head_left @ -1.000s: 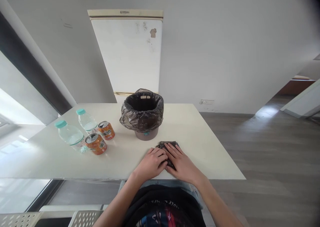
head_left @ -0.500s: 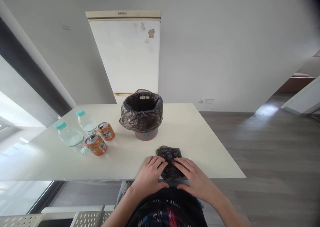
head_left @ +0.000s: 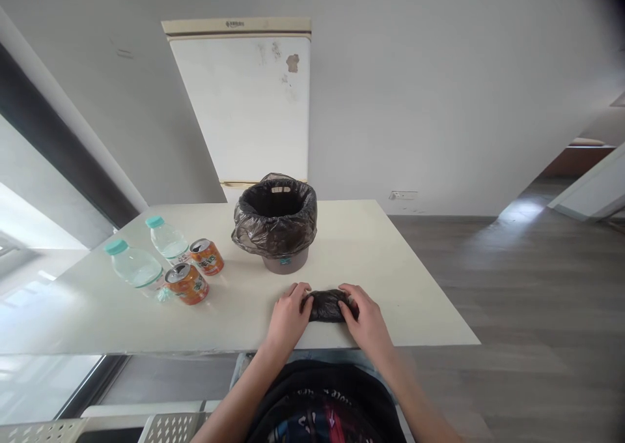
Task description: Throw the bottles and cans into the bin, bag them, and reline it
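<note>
A black plastic bag [head_left: 326, 306], folded into a short, wide bundle, lies on the white table [head_left: 390, 273] near its front edge. My left hand [head_left: 290, 313] grips the bundle's left end between thumb and fingers. At the right end, my right hand [head_left: 362, 313] pinches the bag the same way. Beyond the hands stands a trash bin [head_left: 287, 264], lined with a dark, see-through bag [head_left: 276, 234] whose edge is folded out over the rim. The inside of the bin looks dark.
On the left of the table stand two clear bottles with teal caps, the nearer bottle [head_left: 137, 267] and the farther bottle [head_left: 166, 240], beside two orange cans, one in front [head_left: 188, 285] and one behind [head_left: 207, 258]. A white refrigerator [head_left: 244, 104] is behind the table.
The bag went from a loose crumpled heap to a flatter, narrower bundle, farther from the table's edge. Both hands moved forward and apart, from pressing on it to gripping its ends.
</note>
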{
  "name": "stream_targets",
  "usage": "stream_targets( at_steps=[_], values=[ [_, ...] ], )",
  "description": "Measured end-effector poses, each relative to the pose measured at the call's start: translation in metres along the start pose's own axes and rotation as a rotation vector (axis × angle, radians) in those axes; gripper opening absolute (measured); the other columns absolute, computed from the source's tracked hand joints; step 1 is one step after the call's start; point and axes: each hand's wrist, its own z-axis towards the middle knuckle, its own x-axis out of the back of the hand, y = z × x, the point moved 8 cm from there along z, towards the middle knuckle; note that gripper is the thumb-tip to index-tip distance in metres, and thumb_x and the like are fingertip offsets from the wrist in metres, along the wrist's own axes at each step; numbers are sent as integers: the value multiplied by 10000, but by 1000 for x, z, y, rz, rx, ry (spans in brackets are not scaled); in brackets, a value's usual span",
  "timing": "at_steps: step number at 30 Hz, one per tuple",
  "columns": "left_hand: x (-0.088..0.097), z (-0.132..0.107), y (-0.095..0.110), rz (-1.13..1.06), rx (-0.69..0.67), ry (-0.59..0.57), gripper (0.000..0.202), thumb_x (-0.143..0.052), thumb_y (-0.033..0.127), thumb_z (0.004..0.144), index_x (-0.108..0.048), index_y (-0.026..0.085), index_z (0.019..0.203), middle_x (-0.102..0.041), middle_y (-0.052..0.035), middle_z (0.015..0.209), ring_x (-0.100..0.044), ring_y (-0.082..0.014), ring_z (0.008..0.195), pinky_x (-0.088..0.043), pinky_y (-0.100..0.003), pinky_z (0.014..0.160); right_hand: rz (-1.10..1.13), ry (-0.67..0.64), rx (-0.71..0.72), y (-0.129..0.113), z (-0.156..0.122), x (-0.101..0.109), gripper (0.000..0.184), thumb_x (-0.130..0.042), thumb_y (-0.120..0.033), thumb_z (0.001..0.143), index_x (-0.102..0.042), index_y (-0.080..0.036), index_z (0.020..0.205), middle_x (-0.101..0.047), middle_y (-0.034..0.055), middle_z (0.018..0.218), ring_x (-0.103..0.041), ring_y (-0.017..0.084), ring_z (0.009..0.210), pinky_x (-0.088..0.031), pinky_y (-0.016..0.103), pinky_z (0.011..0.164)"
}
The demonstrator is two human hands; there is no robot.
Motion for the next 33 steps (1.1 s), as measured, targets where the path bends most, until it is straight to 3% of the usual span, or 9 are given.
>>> stream_targets(
  at_steps=[4, 6, 9, 11, 15, 20, 27, 33],
  values=[
    [2, 3, 11, 174, -129, 62, 194, -545, 105, 1006, -694, 219, 1059, -695, -88, 1140, -664, -265, 1064, -565, -432, 946, -66, -36, 49, -1, 1, -10, 219, -488, -201, 1020, -693, -234, 1087, -655, 94, 1113, -698, 248, 994, -605, 406, 902],
    [1, -3, 19, 206, -220, 77, 250, -472, 144, 1059, -691, 220, 1152, -690, -106, 1260, -656, -269, 1161, -552, -452, 1012, -117, -33, 78, -2, -1, -12, 219, -482, -180, 1014, -695, -224, 1038, -633, 105, 1108, -681, 256, 1012, -603, 423, 922],
    [-16, -19, 33, 278, -416, -21, 362, -438, 235, 1099, -588, 198, 1427, -619, -133, 1500, -577, -285, 1396, -490, -475, 1151, -230, -2, 148, -10, -5, -10, 342, -424, -162, 1043, -666, -204, 1282, -626, 144, 1242, -643, 277, 1156, -577, 459, 1012],
    [-30, -28, 35, 355, -495, -110, 476, -463, 331, 1101, -492, 156, 1543, -564, -155, 1585, -509, -296, 1490, -418, -493, 1234, -331, -26, 241, -21, -7, -12, 451, -388, -168, 1067, -562, -192, 1482, -597, 168, 1407, -584, 293, 1309, -527, 498, 1099],
    [-46, -36, 25, 454, -521, -235, 642, -444, 415, 1098, -363, 81, 1641, -442, -190, 1680, -388, -294, 1586, -278, -481, 1326, -514, -223, 441, -39, -13, -34, 530, -381, -233, 1099, -431, -152, 1620, -459, 142, 1666, -401, 296, 1550, -355, 545, 1273],
    [-44, -39, 20, 430, -516, -303, 799, -469, 398, 1065, -132, 102, 1726, -238, -169, 1765, -231, -298, 1650, -227, -467, 1348, -614, -334, 481, -37, -18, -51, 624, -338, -385, 1135, -273, -123, 1698, -321, 122, 1746, -332, 294, 1609, -306, 582, 1302],
    [-36, -40, 26, 374, -510, -356, 869, -473, 403, 1055, -3, 139, 1736, -135, -142, 1785, -150, -306, 1666, -204, -488, 1361, -629, -274, 436, -29, -22, -56, 723, -351, -423, 1127, -86, -125, 1730, -245, 141, 1757, -288, 297, 1631, -273, 558, 1334],
    [-33, -38, 28, 361, -491, -399, 861, -461, 462, 1061, -42, 131, 1737, -104, -143, 1791, -116, -307, 1671, -177, -491, 1367, -659, -180, 310, -14, -19, -58, 652, -310, -307, 1116, -164, -132, 1726, -266, 118, 1756, -289, 284, 1631, -354, 514, 1309]
  ],
)
